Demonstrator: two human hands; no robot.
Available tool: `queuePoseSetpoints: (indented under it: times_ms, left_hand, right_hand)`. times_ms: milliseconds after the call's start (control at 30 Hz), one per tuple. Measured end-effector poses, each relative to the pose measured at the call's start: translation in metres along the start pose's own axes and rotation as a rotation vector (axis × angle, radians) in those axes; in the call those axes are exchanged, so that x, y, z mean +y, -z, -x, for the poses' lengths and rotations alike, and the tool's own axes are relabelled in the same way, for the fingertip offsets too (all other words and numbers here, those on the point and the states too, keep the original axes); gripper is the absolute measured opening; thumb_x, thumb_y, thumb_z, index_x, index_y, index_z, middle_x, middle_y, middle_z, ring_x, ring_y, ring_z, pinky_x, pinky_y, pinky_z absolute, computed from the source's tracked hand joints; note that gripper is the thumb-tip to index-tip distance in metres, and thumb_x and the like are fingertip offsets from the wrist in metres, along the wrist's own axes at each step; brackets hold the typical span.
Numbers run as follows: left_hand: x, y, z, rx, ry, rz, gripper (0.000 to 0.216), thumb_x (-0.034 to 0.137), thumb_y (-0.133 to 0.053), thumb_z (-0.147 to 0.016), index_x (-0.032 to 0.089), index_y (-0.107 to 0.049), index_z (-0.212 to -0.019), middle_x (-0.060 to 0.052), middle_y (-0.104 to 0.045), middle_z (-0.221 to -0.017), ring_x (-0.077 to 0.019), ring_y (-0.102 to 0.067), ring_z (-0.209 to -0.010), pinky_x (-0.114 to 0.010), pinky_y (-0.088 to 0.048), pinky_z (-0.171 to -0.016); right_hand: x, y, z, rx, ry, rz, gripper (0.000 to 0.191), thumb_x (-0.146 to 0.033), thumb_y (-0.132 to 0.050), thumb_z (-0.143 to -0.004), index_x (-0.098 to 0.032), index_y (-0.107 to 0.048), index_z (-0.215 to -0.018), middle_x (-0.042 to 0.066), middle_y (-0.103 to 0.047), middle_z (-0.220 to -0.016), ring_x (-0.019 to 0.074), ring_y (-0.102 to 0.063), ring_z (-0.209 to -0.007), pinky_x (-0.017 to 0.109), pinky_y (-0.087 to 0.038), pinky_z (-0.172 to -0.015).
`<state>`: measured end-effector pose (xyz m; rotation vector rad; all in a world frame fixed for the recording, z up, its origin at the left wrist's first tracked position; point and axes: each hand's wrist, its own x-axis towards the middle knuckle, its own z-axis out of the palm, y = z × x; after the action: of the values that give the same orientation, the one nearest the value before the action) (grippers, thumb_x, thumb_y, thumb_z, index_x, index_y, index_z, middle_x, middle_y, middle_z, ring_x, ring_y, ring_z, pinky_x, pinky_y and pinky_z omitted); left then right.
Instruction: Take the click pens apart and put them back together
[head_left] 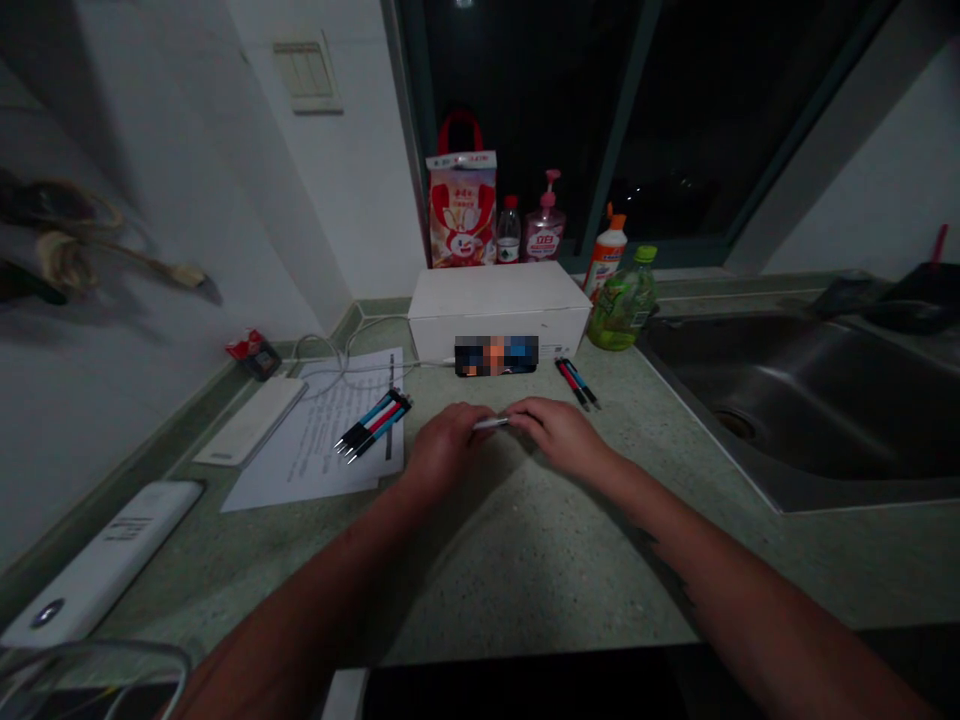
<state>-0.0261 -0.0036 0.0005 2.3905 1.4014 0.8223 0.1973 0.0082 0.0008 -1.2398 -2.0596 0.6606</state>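
Note:
My left hand point(444, 443) and my right hand point(559, 433) meet over the green speckled counter point(525, 560). Both are closed on the ends of a thin pale pen point(491, 423) held level between them. To the left, several pens point(373, 424) with red, blue and black barrels lie in a bunch on a printed sheet of paper point(315, 440). Two more pens point(576, 382) lie to the right, in front of a white box point(499, 305).
A phone point(496, 356) leans against the white box. A steel sink point(810, 400) lies to the right. A green bottle point(622, 300), an orange-capped bottle point(605, 260), a pump bottle point(545, 225) and a red bag point(462, 210) stand at the back. Power banks point(105, 560) and cables lie left.

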Motion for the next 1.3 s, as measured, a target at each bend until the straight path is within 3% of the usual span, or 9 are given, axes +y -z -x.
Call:
queuePoseSetpoints:
  times_ms: [167, 300, 533, 767, 867, 933, 1067, 1200, 1300]
  left_hand:
    - [-0.006, 0.006, -0.005, 0.057, 0.053, 0.055, 0.016, 0.019, -0.065, -0.094, 0.024, -0.078, -0.103, -0.006, -0.078, -0.101, -0.0263, -0.070, -0.097, -0.038, -0.054, -0.088]
    - [-0.002, 0.005, -0.005, -0.003, 0.043, 0.106, 0.016, 0.021, -0.065, -0.094, 0.023, -0.079, -0.100, -0.006, -0.078, -0.096, -0.0264, -0.071, -0.093, -0.039, -0.053, -0.086]
    - [0.005, -0.001, -0.002, -0.095, 0.195, 0.239, 0.033, 0.031, -0.048, -0.101, 0.021, -0.074, -0.084, -0.002, -0.072, -0.071, -0.0209, -0.066, -0.069, -0.036, -0.051, -0.073]
    - [-0.003, -0.009, -0.004, 0.028, 0.195, 0.370, 0.020, 0.026, -0.067, -0.086, 0.020, -0.073, -0.104, -0.007, -0.079, -0.103, -0.0224, -0.070, -0.089, -0.036, -0.054, -0.082]
    - [-0.005, -0.005, -0.004, 0.006, 0.217, 0.324, 0.014, 0.028, -0.061, -0.091, 0.021, -0.073, -0.091, -0.004, -0.077, -0.088, -0.0213, -0.069, -0.082, -0.035, -0.052, -0.080]
    - [-0.004, -0.003, -0.004, -0.030, 0.246, 0.302, 0.025, 0.034, -0.056, -0.096, 0.021, -0.071, -0.080, -0.003, -0.074, -0.077, -0.0206, -0.067, -0.075, -0.035, -0.051, -0.077]
    - [-0.003, -0.004, -0.005, 0.025, 0.264, 0.366, 0.014, 0.031, -0.068, -0.087, 0.021, -0.072, -0.096, -0.004, -0.078, -0.093, -0.0207, -0.069, -0.083, -0.033, -0.052, -0.078]
    - [-0.002, -0.005, -0.005, -0.027, 0.279, 0.331, 0.020, 0.034, -0.060, -0.093, 0.020, -0.071, -0.084, -0.003, -0.074, -0.079, -0.0208, -0.067, -0.076, -0.034, -0.051, -0.076]
    - [-0.001, -0.005, -0.005, -0.013, 0.269, 0.357, 0.015, 0.032, -0.067, -0.089, 0.019, -0.072, -0.094, -0.005, -0.077, -0.089, -0.0206, -0.069, -0.080, -0.033, -0.052, -0.076]
  right_hand:
    - [0.017, 0.009, -0.005, -0.055, -0.083, -0.201, 0.022, -0.034, -0.060, -0.098, -0.022, -0.079, -0.095, 0.001, -0.072, -0.075, 0.0178, -0.064, -0.069, 0.030, -0.047, -0.068]
    - [0.011, 0.008, -0.003, -0.121, -0.019, -0.176, 0.021, -0.033, -0.062, -0.097, -0.024, -0.081, -0.101, 0.002, -0.076, -0.081, 0.0196, -0.067, -0.077, 0.031, -0.049, -0.074]
    - [0.001, 0.009, 0.000, -0.068, 0.117, 0.049, 0.019, -0.026, -0.065, -0.098, -0.025, -0.081, -0.108, 0.008, -0.080, -0.106, 0.0251, -0.072, -0.101, 0.038, -0.052, -0.091]
    - [0.004, 0.005, 0.000, -0.115, 0.064, 0.192, 0.024, -0.030, -0.059, -0.105, -0.025, -0.080, -0.114, 0.008, -0.081, -0.111, 0.0243, -0.074, -0.100, 0.037, -0.054, -0.089]
    - [0.004, 0.008, 0.000, -0.107, 0.056, 0.206, 0.023, -0.031, -0.059, -0.106, -0.024, -0.080, -0.114, 0.008, -0.080, -0.110, 0.0241, -0.074, -0.099, 0.037, -0.054, -0.089]
    - [0.003, 0.009, 0.000, -0.097, 0.075, 0.221, 0.022, -0.030, -0.060, -0.105, -0.024, -0.080, -0.114, 0.008, -0.080, -0.109, 0.0240, -0.074, -0.100, 0.036, -0.054, -0.090]
    - [0.002, 0.008, 0.001, -0.081, 0.110, 0.240, 0.021, -0.027, -0.061, -0.104, -0.024, -0.079, -0.113, 0.008, -0.080, -0.108, 0.0236, -0.073, -0.101, 0.036, -0.054, -0.089]
    - [0.004, 0.006, 0.001, -0.054, 0.129, 0.234, 0.020, -0.026, -0.061, -0.104, -0.023, -0.079, -0.113, 0.008, -0.079, -0.106, 0.0230, -0.073, -0.100, 0.035, -0.053, -0.089]
    - [0.005, 0.005, 0.001, -0.047, 0.146, 0.241, 0.019, -0.026, -0.061, -0.104, -0.023, -0.078, -0.112, 0.008, -0.079, -0.104, 0.0231, -0.072, -0.100, 0.036, -0.053, -0.088]
